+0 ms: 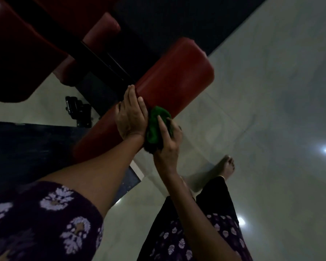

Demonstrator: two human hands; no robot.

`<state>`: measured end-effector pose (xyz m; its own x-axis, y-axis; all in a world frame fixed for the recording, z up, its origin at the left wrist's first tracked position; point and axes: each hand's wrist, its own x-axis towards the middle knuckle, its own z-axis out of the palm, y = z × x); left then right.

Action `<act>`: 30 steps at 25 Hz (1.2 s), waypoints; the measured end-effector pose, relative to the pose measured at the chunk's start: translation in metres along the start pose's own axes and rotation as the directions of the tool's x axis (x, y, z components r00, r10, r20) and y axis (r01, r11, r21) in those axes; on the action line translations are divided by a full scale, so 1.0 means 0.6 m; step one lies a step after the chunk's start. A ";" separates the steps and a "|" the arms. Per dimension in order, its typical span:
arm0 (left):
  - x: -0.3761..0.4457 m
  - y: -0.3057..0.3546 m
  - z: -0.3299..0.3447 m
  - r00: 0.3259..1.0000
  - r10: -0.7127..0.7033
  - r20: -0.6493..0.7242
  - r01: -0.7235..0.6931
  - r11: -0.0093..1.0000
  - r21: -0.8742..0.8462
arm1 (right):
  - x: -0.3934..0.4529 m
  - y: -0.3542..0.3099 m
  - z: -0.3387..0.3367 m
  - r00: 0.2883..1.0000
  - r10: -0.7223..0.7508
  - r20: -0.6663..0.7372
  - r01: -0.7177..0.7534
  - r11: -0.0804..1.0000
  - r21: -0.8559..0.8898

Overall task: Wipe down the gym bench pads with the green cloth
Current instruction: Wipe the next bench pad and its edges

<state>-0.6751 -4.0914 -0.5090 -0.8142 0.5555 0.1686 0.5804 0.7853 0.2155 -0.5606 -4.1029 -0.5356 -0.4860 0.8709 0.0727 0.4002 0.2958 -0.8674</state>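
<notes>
A long red bench pad [173,72] runs diagonally through the middle of the view. My left hand [131,115] lies flat on its near side with straight fingers. Just to the right, my right hand [167,140] grips a bunched green cloth [155,127] and holds it against the pad's lower edge. More red pads [13,59] sit at the upper left, and a smaller one [103,31] lies behind the black frame bar [101,59].
Pale glossy floor tiles [262,91] spread to the right, with light reflections. A dark mat [26,147] lies at the left under the bench. A black frame bracket [77,110] stands below the pads. My bare foot [224,168] is on the floor.
</notes>
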 end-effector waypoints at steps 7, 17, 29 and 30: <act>-0.005 0.002 -0.002 0.993 0.086 0.083 -0.089 0.996 0.026 | 0.142 -0.004 -0.027 0.849 0.461 -0.259 -0.346 0.855 0.387; -0.008 0.000 0.002 0.993 0.106 0.055 -0.107 0.994 0.011 | 0.209 0.040 -0.037 0.653 0.705 -0.276 -0.494 0.673 0.551; -0.005 0.000 0.003 0.992 0.117 0.045 -0.118 0.993 0.016 | 0.218 0.040 -0.055 0.675 0.708 -0.207 -0.473 0.630 0.616; -0.005 -0.001 0.004 0.992 0.116 0.049 -0.117 0.993 0.014 | 0.252 0.038 -0.073 0.703 0.661 -0.262 -0.446 0.697 0.562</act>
<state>-0.6729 -4.0930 -0.5122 -0.7410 0.6556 0.1451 0.6714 0.7188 0.1804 -0.5912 -3.9472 -0.5229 0.1262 0.9107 -0.3933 0.0590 -0.4027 -0.9134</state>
